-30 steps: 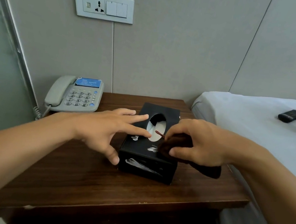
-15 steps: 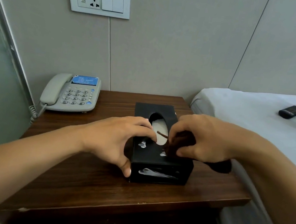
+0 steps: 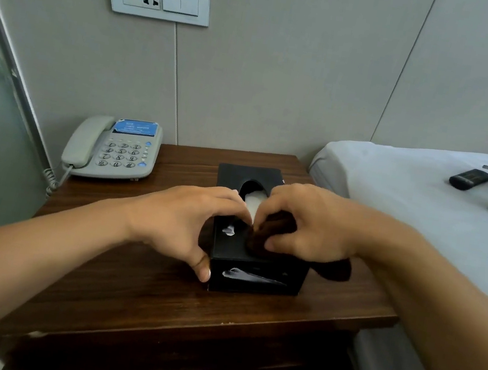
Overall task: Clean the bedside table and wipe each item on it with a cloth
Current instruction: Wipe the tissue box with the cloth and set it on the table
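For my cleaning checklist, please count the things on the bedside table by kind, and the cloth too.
Telephone: 1
Black tissue box: 1
Dark brown cloth, gripped by the right hand on top of the box: 1
Total: 3
The left hand holds the box at its left side.

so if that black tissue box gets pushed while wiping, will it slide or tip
Probably slide: the tissue box looks light and sits flat on the smooth wooden table. It seems too squat to tip. The left hand braces its side while the right hand rubs the cloth on top.
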`<state>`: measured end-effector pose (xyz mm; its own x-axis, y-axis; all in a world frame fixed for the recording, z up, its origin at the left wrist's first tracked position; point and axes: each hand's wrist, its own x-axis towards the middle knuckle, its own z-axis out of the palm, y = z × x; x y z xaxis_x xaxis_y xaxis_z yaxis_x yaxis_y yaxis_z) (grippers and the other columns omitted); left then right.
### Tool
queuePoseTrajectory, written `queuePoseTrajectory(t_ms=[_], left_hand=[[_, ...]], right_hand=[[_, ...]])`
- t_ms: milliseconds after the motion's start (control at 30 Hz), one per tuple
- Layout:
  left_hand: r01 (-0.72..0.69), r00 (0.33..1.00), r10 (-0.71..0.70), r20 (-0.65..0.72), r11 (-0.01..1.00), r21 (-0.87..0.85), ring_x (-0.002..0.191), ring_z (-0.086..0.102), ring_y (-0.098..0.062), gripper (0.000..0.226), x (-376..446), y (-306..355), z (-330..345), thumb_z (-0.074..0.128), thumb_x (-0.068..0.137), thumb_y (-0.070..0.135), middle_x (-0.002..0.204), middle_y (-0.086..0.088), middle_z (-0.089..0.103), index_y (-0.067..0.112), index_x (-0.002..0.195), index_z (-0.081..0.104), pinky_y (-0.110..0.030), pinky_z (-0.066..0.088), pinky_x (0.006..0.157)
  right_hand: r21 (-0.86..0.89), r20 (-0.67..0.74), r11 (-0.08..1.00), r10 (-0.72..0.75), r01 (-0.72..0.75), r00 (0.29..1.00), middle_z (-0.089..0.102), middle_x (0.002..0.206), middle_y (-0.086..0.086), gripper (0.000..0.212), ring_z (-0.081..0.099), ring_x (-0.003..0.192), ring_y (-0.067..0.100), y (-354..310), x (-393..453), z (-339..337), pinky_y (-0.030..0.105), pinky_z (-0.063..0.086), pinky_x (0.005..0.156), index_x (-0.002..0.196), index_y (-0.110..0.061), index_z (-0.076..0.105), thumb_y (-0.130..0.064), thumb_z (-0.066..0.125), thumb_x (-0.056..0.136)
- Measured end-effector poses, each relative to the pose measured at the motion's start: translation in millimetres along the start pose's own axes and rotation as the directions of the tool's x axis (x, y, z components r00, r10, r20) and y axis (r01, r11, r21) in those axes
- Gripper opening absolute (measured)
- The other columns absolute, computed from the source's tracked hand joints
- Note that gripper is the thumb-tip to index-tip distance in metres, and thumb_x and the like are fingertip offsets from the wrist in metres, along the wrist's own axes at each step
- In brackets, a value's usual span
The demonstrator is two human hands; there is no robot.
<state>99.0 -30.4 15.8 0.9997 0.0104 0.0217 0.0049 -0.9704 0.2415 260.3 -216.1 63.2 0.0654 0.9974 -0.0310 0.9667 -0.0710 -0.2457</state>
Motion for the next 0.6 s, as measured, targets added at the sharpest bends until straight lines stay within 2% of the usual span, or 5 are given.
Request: queuePoseTrajectory(t_ms=[100,233,367,500,600], left_hand=[[0.017,0.999,-0.017,0.027,1.0,0.01,0.142,0.039,-0.009,0.102,1,0,-1,0.097,0.057,0.052,0.148,0.026,0.038,0.047,0.144,0.044,-0.043,0.04,0.113],[0.002,1.0,-0.001,-0.003,1.0,0.018,0.14,0.042,-0.009,0.105,1,1,0,0.098,0.056,0.05,0.148,0.02,0.042,0.038,0.147,0.046,-0.043,0.041,0.112],[0.008,1.0,-0.008,0.005,1.0,0.008,0.14,0.039,-0.006,0.103,-1,-1,2,0.098,0.057,0.049,0.147,0.026,0.038,0.044,0.145,0.045,-0.04,0.041,0.112],[0.01,1.0,-0.01,-0.015,1.0,0.008,0.137,0.041,-0.005,0.105,1,2,1,0.099,0.056,0.046,0.148,0.021,0.041,0.04,0.146,0.046,-0.039,0.041,0.111],[0.007,1.0,-0.007,-0.015,1.0,0.004,0.14,0.039,-0.006,0.103,0,0,2,0.098,0.057,0.046,0.149,0.023,0.04,0.044,0.145,0.045,-0.039,0.041,0.113]], right_hand=[[-0.04,0.043,0.995,0.09,-0.088,0.995,0.066,0.098,-0.014,0.024,0.063,0.092,0.009,8,-9,-9,0.04,0.055,0.087,0.101,-0.041,0.073,-0.03,0.079,0.082],[-0.01,-0.037,0.999,-0.035,0.034,0.999,0.057,0.096,-0.014,0.022,0.06,0.093,0.014,-10,2,10,0.039,0.051,0.085,0.099,-0.041,0.074,-0.027,0.079,0.083],[0.049,0.008,0.993,0.103,-0.104,0.995,0.067,0.098,-0.013,0.025,0.064,0.091,0.009,9,-11,-4,0.038,0.055,0.087,0.099,-0.04,0.076,-0.023,0.08,0.081],[-0.006,-0.072,1.0,-0.031,0.031,0.997,0.057,0.098,-0.017,0.027,0.061,0.098,0.014,-12,5,15,0.035,0.051,0.087,0.103,-0.041,0.075,-0.025,0.079,0.082],[0.066,-0.006,0.997,0.043,-0.042,0.999,0.065,0.1,-0.014,0.025,0.064,0.096,0.013,-4,0,3,0.038,0.053,0.09,0.098,-0.041,0.075,-0.022,0.08,0.081]])
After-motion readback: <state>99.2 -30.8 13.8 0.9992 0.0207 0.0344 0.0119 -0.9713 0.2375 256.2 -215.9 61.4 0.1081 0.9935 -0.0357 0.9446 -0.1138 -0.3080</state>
